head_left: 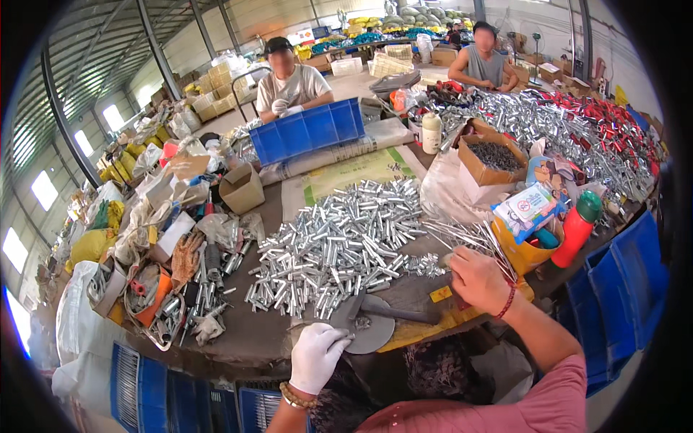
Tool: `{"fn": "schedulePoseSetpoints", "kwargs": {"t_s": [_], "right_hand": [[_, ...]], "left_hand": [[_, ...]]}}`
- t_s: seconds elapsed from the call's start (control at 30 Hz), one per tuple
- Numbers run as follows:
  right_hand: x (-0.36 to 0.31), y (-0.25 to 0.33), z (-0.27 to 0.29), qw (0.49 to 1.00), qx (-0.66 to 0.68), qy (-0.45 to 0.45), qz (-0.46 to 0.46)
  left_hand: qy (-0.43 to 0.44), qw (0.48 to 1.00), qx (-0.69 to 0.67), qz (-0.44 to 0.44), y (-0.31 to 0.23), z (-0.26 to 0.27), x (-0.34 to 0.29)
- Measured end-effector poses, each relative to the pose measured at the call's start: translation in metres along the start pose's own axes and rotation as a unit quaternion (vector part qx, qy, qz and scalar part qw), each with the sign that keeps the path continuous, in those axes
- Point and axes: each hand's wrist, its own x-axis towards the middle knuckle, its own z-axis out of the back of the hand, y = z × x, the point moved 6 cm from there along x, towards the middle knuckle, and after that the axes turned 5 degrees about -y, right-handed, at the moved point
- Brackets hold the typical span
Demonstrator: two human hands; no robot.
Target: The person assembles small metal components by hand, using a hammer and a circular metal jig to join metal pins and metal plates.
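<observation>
Since small metal pieces lie right of the tube pile, by the right hand, I'd pinch singly, left hand steady at the round plate; whether fingers grasp anything, I can't tell.

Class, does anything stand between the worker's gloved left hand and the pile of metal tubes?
Partly: a hammer lies across the round grey plate, its head between the left hand and the metal tubes. Left of that head, nothing visible blocks the way.

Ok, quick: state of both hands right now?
Left hand: gloved, curled by the grey disc; grip cannot be told.
Right hand: bare, curled near small metal pieces; grip cannot be told.
</observation>
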Motion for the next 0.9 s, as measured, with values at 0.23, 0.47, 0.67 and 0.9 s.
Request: {"fn": "schedulePoseSetpoints", "kwargs": {"t_s": [0.23,0.47,0.67,0.9], "right_hand": [[0.008,0.080,-0.062,0.876,0.462,-0.026,-0.136],[0.012,0.105,-0.051,0.977,0.209,-0.036,0.028],[0.008,0.121,-0.048,0.989,0.137,-0.027,0.055],[0.009,0.121,-0.049,0.987,0.137,-0.026,0.080]], "left_hand": [[-0.044,0.999,-0.031,0.006,0.003,-0.009,0.013],[-0.037,0.998,-0.052,0.022,0.003,-0.006,0.006],[-0.030,0.998,-0.021,0.049,-0.002,-0.009,-0.003],[-0.025,0.999,-0.018,0.046,-0.008,-0.005,-0.003]]}}
